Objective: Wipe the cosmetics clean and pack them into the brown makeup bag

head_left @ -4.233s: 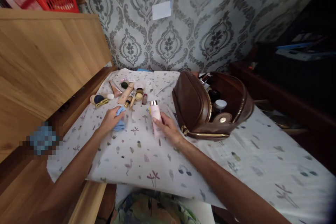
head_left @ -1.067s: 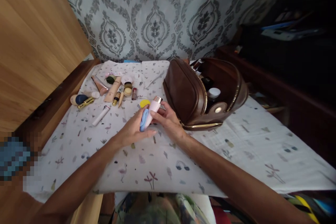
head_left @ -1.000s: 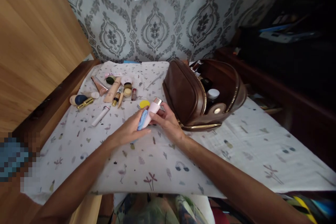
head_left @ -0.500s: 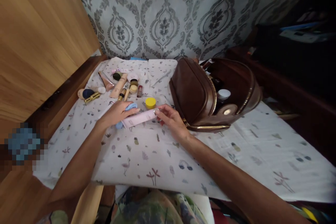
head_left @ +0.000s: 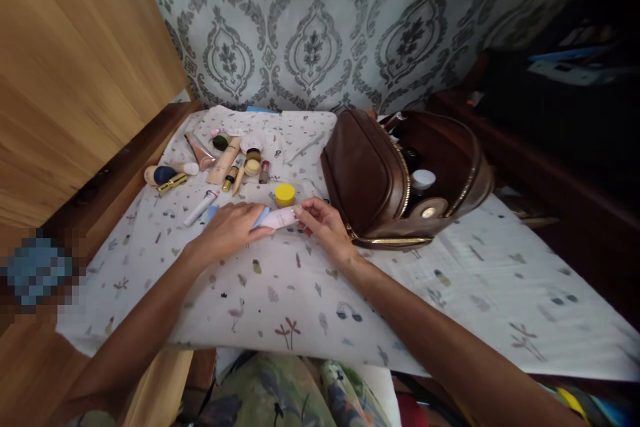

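Observation:
Low over the printed cloth on the table, a pale pink squeeze tube (head_left: pixel 281 217) is held between my two hands. My left hand (head_left: pixel 230 228) is closed around its left part with a light blue cloth (head_left: pixel 263 216) pressed against it, so much of the tube is hidden. The fingertips of my right hand (head_left: pixel 325 221) pinch the tube's right end. Just behind the tube stands a small jar with a yellow lid (head_left: pixel 285 193). A white cosmetic tube (head_left: pixel 201 208) lies beyond my left hand.
A brown bag (head_left: pixel 363 173) sits unzipped on the right, with a white-capped container (head_left: pixel 423 179) inside. Several cosmetics, among them a beige tube (head_left: pixel 225 160) and a gold stick (head_left: pixel 171 182), lie at the back left. A wooden panel (head_left: pixel 80 67) rises on the left.
My left hand has slid to the right along the pink tube with the blue cloth, covering more of it. The white tube now shows fully. My right hand keeps its pinch.

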A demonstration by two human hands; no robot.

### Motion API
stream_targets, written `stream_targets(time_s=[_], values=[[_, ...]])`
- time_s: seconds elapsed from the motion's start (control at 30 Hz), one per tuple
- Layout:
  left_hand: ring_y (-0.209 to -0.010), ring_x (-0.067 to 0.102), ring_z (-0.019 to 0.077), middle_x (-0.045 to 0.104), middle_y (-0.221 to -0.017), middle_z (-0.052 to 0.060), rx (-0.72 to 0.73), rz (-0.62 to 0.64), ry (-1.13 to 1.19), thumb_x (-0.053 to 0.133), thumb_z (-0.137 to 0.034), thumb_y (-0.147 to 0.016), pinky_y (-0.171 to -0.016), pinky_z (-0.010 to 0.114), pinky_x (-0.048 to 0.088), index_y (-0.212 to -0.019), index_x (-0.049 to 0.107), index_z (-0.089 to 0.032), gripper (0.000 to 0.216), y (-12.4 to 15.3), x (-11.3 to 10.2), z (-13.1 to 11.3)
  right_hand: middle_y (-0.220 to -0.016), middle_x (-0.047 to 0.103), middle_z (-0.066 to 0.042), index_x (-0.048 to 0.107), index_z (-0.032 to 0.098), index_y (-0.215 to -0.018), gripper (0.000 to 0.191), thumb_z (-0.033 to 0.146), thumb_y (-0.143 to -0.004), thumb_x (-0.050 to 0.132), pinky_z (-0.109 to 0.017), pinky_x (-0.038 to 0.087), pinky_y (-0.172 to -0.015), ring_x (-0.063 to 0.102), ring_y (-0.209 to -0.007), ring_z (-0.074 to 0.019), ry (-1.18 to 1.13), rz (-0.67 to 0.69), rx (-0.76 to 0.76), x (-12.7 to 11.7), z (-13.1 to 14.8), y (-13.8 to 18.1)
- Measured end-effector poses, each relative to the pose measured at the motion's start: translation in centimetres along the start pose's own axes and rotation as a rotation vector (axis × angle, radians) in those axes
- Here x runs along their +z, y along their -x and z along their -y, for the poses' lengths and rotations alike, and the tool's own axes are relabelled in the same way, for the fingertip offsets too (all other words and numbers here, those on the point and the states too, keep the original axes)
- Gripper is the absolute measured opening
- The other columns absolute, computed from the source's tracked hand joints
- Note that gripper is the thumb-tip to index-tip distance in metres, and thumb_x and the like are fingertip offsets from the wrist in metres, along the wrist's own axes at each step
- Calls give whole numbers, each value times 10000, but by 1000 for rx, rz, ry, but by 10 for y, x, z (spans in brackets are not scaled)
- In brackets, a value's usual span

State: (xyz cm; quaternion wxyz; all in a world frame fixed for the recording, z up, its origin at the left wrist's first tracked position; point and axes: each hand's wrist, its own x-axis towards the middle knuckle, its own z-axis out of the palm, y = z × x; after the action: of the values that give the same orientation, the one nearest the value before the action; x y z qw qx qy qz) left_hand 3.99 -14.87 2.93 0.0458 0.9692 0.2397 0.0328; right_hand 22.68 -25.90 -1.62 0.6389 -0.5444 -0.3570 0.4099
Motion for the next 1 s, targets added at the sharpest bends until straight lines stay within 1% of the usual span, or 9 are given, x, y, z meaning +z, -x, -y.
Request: stream_targets(time_s=[0.13,0.3,0.47,0.53,0.6,0.7,0.77,0.9,1.0], values=[[-850,594,245,653,-962,45,-46,8,145,584,-526,-941,-703,324,405,-990,567,-225,306,20,1,26,-684,562,30,590,211,-781,489,616,-638,823,-244,375,-498,485,-611,-118,4,1,37,-1,-2,-2],[-890,589,233,630,-1008,41,-90,18,213,516,-561,-966,-765,339,453,-1112,604,-223,379,31,5,33,-704,603,16,605,206,-802,450,579,-661,814,-257,414,-519,543,-626,-130,14,21,30,-2,-2,-3],[-1121,552,293,591,-1109,101,-160,-311,75,410,-479,-1021,-965,413,470,-1315,597,-203,445,27,1,10,-723,584,42,655,237,-1036,420,471,-716,796,-270,445,-556,576,-642,-136,-37,55,-22,-1,4,1],[-1117,550,281,587,-1113,110,-124,-410,98,334,-374,-1047,-1007,427,462,-1393,546,-190,446,21,0,-8,-719,573,43,662,231,-1032,418,465,-715,800,-278,452,-580,581,-656,-140,-38,82,-38,-1,6,2],[-1122,548,271,584,-1144,119,-39,-456,125,318,-282,-1042,-1020,430,464,-1450,485,-187,451,14,4,-28,-709,582,43,653,227,-1003,429,485,-700,812,-285,450,-591,571,-647,-141,-41,109,-56,0,7,2],[-1169,533,273,563,-1230,138,96,-457,134,354,-184,-1006,-1039,442,469,-1457,452,-183,462,1,18,-48,-714,600,39,638,232,-943,416,510,-693,821,-286,447,-594,540,-623,-131,-38,140,-99,1,7,2],[-1191,525,280,551,-1265,150,120,-447,125,364,-140,-984,-1059,464,464,-1429,468,-168,458,-3,28,-48,-716,599,37,640,234,-939,406,517,-705,814,-287,450,-593,538,-619,-131,-30,150,-123,1,7,2],[-1207,522,291,544,-1297,165,41,-391,94,360,-148,-982,-1088,502,440,-1369,517,-149,418,6,41,-23,-711,611,31,636,228,-971,437,516,-693,812,-283,443,-563,565,-612,-142,-20,139,-110,-1,2,-2],[-1276,486,335,519,-1366,193,-96,-318,8,431,-263,-993,-1072,535,427,-1382,509,-149,413,26,39,-4,-730,613,24,642,225,-971,433,497,-682,814,-274,435,-539,572,-626,-146,-19,113,-86,-3,-2,-5]])
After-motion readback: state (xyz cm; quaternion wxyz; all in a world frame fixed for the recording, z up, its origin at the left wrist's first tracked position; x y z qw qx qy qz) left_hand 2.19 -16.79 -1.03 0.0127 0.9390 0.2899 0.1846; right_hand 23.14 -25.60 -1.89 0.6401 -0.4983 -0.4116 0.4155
